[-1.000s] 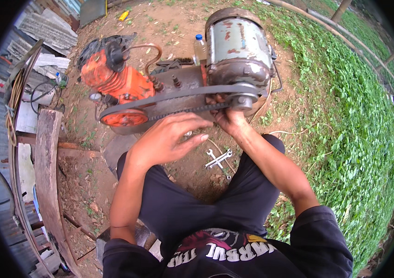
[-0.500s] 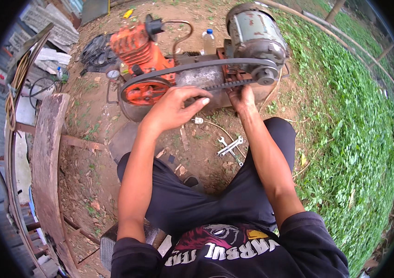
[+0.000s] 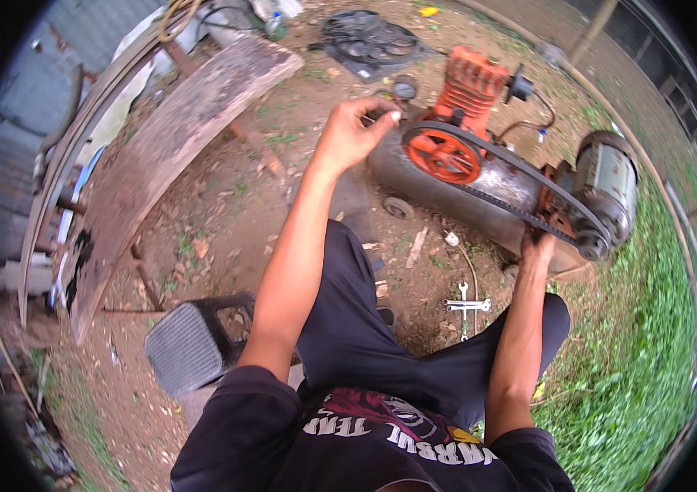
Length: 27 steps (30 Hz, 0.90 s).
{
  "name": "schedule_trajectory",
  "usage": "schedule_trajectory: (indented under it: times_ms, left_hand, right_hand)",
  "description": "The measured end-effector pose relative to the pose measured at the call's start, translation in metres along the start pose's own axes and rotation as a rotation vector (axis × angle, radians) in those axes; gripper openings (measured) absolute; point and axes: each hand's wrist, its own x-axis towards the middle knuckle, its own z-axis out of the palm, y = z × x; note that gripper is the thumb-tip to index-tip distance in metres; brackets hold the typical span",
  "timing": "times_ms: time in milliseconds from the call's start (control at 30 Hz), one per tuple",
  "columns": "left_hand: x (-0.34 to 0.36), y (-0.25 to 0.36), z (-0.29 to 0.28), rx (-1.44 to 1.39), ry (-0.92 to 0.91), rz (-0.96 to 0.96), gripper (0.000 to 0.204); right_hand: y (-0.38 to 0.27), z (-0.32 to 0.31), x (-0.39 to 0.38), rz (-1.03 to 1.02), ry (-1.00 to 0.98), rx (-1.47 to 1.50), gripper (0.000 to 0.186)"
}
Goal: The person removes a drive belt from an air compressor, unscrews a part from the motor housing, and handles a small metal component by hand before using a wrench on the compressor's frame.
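An orange compressor pump [image 3: 467, 82] with a spoked pulley [image 3: 440, 153] sits on a grey tank [image 3: 414, 184]. A black belt [image 3: 529, 168] links it to a grey, rust-spotted motor [image 3: 607, 182]. My left hand [image 3: 358, 127] is raised left of the pulley, near a pressure gauge [image 3: 404, 88], its thumb and forefinger curled close together; what is between them is unclear. My right hand [image 3: 539, 244] is closed at the underside of the belt beside the rusty motor bracket [image 3: 557, 215]; its fingertips are hidden. Crossed wrenches [image 3: 465, 305] lie on the dirt between my knees and the tank.
A weathered plank [image 3: 159, 164] runs along the left beside corrugated metal sheets [image 3: 45, 74]. A ridged dark block [image 3: 184, 353] is by my left side. Black sheeting [image 3: 365, 49] lies behind the compressor. Grass [image 3: 635, 385] grows at the right, with poles [image 3: 652, 164] beyond.
My view has swung left, shifting the compressor rightward in it. My left hand has moved away from the lower belt toward the gauge, fingertips closer together. My right hand stays by the motor bracket.
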Motion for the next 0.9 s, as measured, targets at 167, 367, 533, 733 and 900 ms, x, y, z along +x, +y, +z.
schedule_trajectory:
  times_ms: [167,367,533,733,900]
  left_hand:
    - [-0.001,-0.035,-0.071,0.318,0.448,-0.081,0.020]
    - [0.007,-0.123,-0.198,1.056,0.675,-0.072,0.030]
    - [0.006,-0.162,-0.258,1.198,0.554,-0.463,0.039]
    - [0.023,-0.172,-0.263,1.067,0.393,-0.479,0.022]
    - [0.003,-0.174,-0.290,1.042,0.329,-0.358,0.019]
  right_hand:
    - [-0.001,0.004,0.001,-0.030,-0.018,0.009,0.029]
    - [-0.002,-0.014,0.019,-0.008,-0.085,0.033,0.034]
    - [0.012,0.012,-0.010,-0.008,-0.101,-0.032,0.032]
    - [-0.006,-0.027,0.030,-0.041,-0.063,-0.073,0.026]
    - [0.014,-0.005,0.010,-0.007,-0.047,-0.024,0.026]
